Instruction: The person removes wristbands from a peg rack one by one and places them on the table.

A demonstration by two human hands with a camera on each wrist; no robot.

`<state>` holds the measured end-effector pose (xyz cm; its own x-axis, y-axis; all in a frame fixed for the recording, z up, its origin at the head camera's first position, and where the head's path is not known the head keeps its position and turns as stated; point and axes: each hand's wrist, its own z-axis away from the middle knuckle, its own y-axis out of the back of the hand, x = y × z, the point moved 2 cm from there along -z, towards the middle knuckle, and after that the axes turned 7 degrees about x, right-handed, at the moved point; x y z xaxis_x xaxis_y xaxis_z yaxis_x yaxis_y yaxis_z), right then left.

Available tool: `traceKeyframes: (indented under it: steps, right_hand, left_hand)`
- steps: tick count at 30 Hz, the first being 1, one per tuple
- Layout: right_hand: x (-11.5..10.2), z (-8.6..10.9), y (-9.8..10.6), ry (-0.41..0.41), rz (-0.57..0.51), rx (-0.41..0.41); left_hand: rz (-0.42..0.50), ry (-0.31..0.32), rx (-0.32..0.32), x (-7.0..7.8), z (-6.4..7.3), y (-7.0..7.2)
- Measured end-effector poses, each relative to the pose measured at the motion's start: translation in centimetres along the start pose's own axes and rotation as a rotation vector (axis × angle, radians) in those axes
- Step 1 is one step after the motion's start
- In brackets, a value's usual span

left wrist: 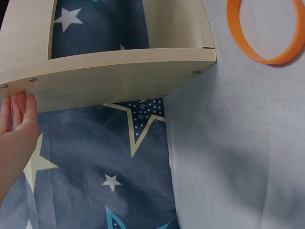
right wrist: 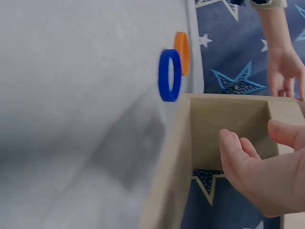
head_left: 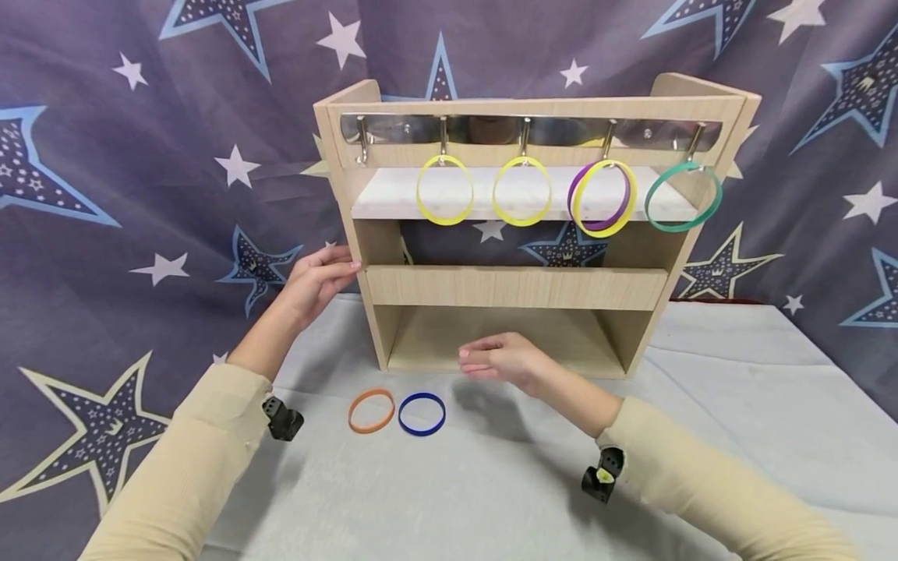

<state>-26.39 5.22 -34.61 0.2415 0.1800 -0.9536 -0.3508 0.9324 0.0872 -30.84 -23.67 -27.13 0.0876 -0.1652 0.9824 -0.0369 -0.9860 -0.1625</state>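
The blue band [head_left: 422, 433] lies flat on the worktop [head_left: 393, 499], left and personward of the nearer right hand's [head_left: 508, 360] loose, empty fingers; the left hand [head_left: 316, 284], fingers extended, touches the rack's [head_left: 515, 287] side.

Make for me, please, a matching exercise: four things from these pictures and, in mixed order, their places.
Things
1. Orange ring
2. Purple ring
3. Green ring
4. Star-patterned cloth

Places (head view)
A. On a hook, together with a yellow ring
B. Behind the wooden shelf
C. On the table
D. On the rightmost hook

Pairs: 1-C, 2-A, 3-D, 4-B
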Motion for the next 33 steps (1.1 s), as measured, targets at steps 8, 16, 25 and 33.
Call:
traceKeyframes:
  steps: [8, 16, 25, 33]
  right_hand:
    - [-2.8, 0.6, 1.5, 0.058, -0.048, 0.007]
    - [-5.0, 1.2, 2.3, 0.063, -0.152, 0.018]
    - [-6.5, 2.1, 2.7, 0.112, -0.181, -0.001]
    - [-7.7, 2.4, 3.0, 0.141, -0.238, 0.009]
  left_hand:
    - [-0.009, 0.012, 0.005, 0.1, 0.0, 0.0]
    - [-0.01, 0.008, 0.004, 0.1, 0.0, -0.1]
    - [-0.009, 0.02, 0.011, 0.0, 0.1, 0.0]
    - [-0.008, -0.013, -0.006, 0.0, 0.1, -0.1]
